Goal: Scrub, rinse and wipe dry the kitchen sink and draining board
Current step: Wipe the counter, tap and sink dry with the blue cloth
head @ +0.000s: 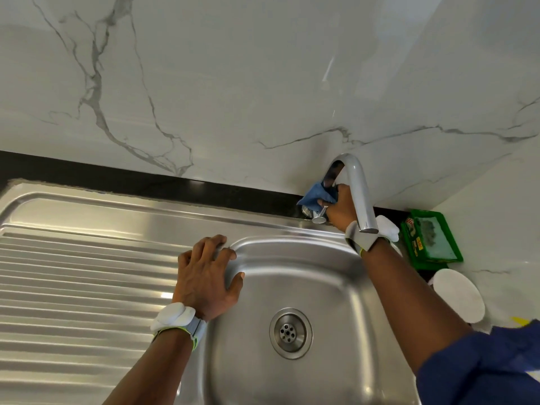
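The stainless steel sink (327,287) fills the lower middle, with its round drain (290,333) near the centre. The ribbed draining board (73,282) stretches to the left. My left hand (206,277) rests flat on the rim between board and bowl, fingers spread. My right hand (339,210) grips a blue cloth (317,195) against the rear stem of the chrome tap (358,191), just above the tap's handle (318,218). The tap's spout hangs in front of my right wrist.
A marble-patterned wall (233,83) rises behind the sink above a black counter strip (146,182). A green tray (431,236) sits in the right corner. A round white lid-like object (457,296) and another white item (387,229) lie beside the bowl.
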A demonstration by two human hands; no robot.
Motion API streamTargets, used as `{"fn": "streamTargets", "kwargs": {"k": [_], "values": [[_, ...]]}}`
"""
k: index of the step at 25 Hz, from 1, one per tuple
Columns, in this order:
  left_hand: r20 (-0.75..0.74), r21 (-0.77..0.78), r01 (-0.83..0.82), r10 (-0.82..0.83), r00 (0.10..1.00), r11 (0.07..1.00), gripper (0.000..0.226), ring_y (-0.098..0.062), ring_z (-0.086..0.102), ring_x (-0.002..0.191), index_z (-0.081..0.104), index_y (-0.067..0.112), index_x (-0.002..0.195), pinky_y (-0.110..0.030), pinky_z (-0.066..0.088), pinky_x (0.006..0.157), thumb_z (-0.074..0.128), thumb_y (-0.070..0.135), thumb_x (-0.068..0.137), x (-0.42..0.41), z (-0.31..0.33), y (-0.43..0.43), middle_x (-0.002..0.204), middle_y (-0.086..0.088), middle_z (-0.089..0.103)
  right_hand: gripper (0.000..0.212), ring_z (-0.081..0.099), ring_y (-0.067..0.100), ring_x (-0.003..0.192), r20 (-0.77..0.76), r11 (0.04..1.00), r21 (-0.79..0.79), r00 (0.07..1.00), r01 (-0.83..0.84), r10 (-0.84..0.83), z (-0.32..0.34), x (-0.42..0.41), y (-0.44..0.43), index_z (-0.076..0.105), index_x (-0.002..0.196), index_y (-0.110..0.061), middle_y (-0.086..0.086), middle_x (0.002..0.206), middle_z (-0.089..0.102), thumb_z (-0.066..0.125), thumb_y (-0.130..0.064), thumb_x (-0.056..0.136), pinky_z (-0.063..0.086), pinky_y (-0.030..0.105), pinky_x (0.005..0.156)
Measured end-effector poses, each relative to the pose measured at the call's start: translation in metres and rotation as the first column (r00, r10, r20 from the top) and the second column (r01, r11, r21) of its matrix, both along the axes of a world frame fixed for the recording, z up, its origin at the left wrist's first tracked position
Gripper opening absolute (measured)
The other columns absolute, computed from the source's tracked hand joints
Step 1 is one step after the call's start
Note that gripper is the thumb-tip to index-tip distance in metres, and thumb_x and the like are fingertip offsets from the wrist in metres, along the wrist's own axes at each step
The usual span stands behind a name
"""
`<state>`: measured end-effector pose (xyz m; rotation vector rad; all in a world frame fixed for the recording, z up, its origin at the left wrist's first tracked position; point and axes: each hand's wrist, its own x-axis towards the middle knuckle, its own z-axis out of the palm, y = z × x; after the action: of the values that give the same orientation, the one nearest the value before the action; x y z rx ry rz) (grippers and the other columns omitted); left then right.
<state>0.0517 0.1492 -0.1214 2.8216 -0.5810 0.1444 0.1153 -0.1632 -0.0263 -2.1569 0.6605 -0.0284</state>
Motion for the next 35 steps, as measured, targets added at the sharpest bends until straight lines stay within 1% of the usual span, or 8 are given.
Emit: {"fn": "streamTargets", "kwargs": {"k": [5,10,13,17,22,26,29,35], "values": [[-0.012,-0.015,-0.008,0.008,1.0,1.0,0.047,-0.028,0.047,0.132,0.067,0.032,0.113,-0.046,0.04,0.096,0.062,0.061,0.077,-0.001,0.003,-0.001,0.143,0.001,0.05,0.006,0.059,0.029,0.085,0.024,0.969,0.096,0.972,0.229,-0.233,-0.015,-0.025,0.004,0.06,0.101,-0.003,0.019,0.113,0.058,0.059,0.0,0.096,0.059,0.036,0.069],[-0.006,-0.011,-0.01,0.01,1.0,1.0,0.047,-0.029,0.047,0.131,0.067,0.031,0.113,-0.047,0.041,0.097,0.061,0.062,0.078,-0.001,-0.001,-0.001,0.143,0.0,0.052,0.058,0.049,0.049,0.125,0.131,0.811,-0.27,0.854,0.519,-0.503,-0.041,-0.06,0.002,0.046,0.137,0.004,0.029,0.134,0.052,0.06,-0.014,0.084,0.043,0.055,0.102],[-0.009,-0.019,-0.005,0.005,1.0,1.0,0.048,-0.03,0.048,0.13,0.067,0.03,0.113,-0.047,0.041,0.097,0.063,0.061,0.077,0.0,0.001,0.0,0.143,-0.001,0.052,0.063,0.044,0.052,0.131,-0.019,0.844,-0.529,0.992,0.094,-0.122,-0.059,-0.06,0.001,0.043,0.146,0.004,0.033,0.14,0.049,0.045,-0.021,0.088,0.041,0.055,0.107],[-0.006,-0.031,-0.006,0.005,1.0,1.0,0.049,-0.031,0.049,0.131,0.068,0.03,0.114,-0.048,0.042,0.097,0.064,0.061,0.076,0.0,-0.001,-0.001,0.143,-0.002,0.053,0.054,0.037,0.037,0.144,-0.052,0.761,-0.565,0.934,-0.32,0.354,-0.073,-0.097,0.044,0.039,0.151,-0.005,0.017,0.155,0.037,0.041,-0.009,0.096,0.04,0.051,0.113],[-0.01,-0.013,-0.008,0.007,1.0,1.0,0.051,-0.03,0.047,0.133,0.066,0.03,0.116,-0.048,0.041,0.097,0.064,0.063,0.076,0.0,0.001,-0.001,0.145,-0.001,0.051,0.054,0.04,0.036,0.142,0.173,0.716,-0.655,0.874,-0.242,0.454,-0.04,-0.036,0.113,0.051,0.141,0.003,0.021,0.15,0.046,0.046,0.006,0.088,0.034,0.039,0.114],[-0.013,-0.006,-0.001,0.001,1.0,1.0,0.049,-0.03,0.047,0.133,0.067,0.03,0.114,-0.048,0.042,0.097,0.065,0.062,0.076,-0.001,0.001,0.0,0.145,0.0,0.051,0.048,0.064,0.035,0.113,-0.292,0.548,-0.732,0.913,-0.404,0.284,-0.045,0.024,0.113,0.073,0.113,-0.002,0.024,0.117,0.067,0.032,-0.008,0.089,0.056,0.038,0.09],[-0.016,-0.02,0.004,-0.004,1.0,1.0,0.048,-0.031,0.048,0.132,0.068,0.029,0.112,-0.049,0.043,0.097,0.065,0.062,0.077,-0.001,-0.001,0.002,0.144,-0.002,0.052,0.044,0.073,0.032,0.077,-0.385,0.649,-0.621,0.892,-0.44,0.237,-0.072,0.015,0.093,0.078,0.092,0.001,0.022,0.088,0.074,0.036,-0.006,0.081,0.059,0.034,0.061],[-0.027,-0.032,0.002,-0.003,1.0,0.999,0.047,-0.03,0.046,0.133,0.068,0.03,0.112,-0.048,0.041,0.098,0.064,0.061,0.077,0.0,0.0,0.001,0.145,-0.001,0.051,0.032,0.065,0.036,0.105,-0.106,0.909,-0.395,0.99,-0.131,0.096,-0.029,-0.022,0.105,0.065,0.121,-0.006,0.018,0.116,0.068,0.058,-0.008,0.089,0.052,0.036,0.083]]}}
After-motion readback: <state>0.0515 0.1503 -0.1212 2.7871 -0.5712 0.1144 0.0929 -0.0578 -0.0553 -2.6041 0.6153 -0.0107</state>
